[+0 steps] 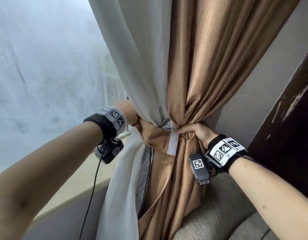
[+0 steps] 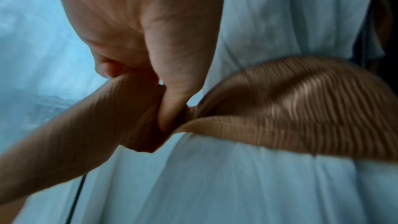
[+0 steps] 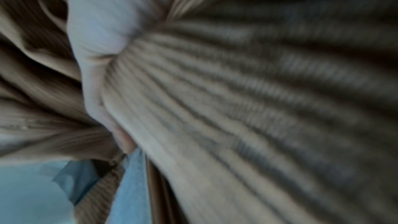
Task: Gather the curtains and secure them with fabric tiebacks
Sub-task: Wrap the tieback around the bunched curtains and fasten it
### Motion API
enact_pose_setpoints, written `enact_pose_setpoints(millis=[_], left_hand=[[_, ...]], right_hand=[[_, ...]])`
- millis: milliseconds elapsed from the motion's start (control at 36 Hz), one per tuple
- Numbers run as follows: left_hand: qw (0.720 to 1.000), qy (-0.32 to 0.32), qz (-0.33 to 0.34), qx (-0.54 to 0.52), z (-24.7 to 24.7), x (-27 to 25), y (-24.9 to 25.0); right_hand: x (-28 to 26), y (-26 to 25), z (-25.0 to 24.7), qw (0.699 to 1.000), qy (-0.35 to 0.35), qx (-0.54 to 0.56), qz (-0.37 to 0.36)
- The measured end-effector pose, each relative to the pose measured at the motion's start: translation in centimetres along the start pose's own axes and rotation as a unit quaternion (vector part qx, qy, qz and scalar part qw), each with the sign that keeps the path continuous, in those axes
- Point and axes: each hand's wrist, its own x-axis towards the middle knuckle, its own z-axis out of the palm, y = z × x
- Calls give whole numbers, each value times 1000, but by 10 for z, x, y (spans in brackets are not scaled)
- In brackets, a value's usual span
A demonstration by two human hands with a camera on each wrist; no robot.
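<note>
A tan ribbed curtain and a white sheer curtain are bunched together at mid height. A tan fabric tieback wraps round the bunch from the left, and its end bears a white fastening strip. My left hand grips the tieback at the bunch's left side. In the left wrist view its thumb and fingers pinch the tieback, which runs across the white curtain. My right hand grips the gathered tan curtain just right of the strip. The right wrist view is blurred.
A hazy window and a pale sill lie to the left. A grey upholstered seat back stands below the curtains. A dark wooden panel rises at the right. A black cable hangs from my left wrist.
</note>
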Motion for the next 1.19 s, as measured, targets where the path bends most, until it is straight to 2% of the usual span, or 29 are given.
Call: enact_pose_setpoints(millis=[111, 194, 278, 333, 417, 472, 556, 583, 667, 805, 861, 944, 1055, 1194], left_hand=[[1000, 9, 13, 6, 10, -3, 15], [998, -9, 45, -47, 15, -1, 11], [994, -65, 5, -92, 11, 0, 3], [990, -89, 1, -106, 8, -1, -2], [989, -73, 15, -132, 6, 1, -14], [979, -87, 11, -183, 1, 0, -21], [956, -142, 19, -255, -8, -9, -27], [961, -146, 24, -231, -8, -7, -31], [988, -102, 23, -115, -7, -8, -38], [993, -111, -43, -5, 3, -3, -39], [993, -106, -39, 38, 6, -6, -35], [996, -73, -8, 54, 12, -5, -38], [995, -91, 6, 29, 8, -2, -50], [993, -93, -43, 57, -19, -13, -66]], right_hand=[[7, 2, -1, 999, 32, -15, 13], [10, 2, 0, 999, 43, -12, 21], [12, 1, 0, 999, 44, -12, 20], [14, 0, 1, 999, 45, -19, 15], [17, -1, 2, 998, 48, -27, 13], [17, -2, 2, 998, 50, -30, 11], [18, -2, 2, 998, 52, -34, 13], [18, -2, 2, 998, 53, -36, 14], [19, -2, 3, 997, 59, -40, 14], [15, -5, 7, 997, 62, -35, -1], [15, -5, 8, 997, 62, -36, -3], [16, -3, 6, 997, 68, -36, -2], [14, -2, 4, 997, 71, -34, -5], [12, -2, 1, 997, 75, -35, -11]])
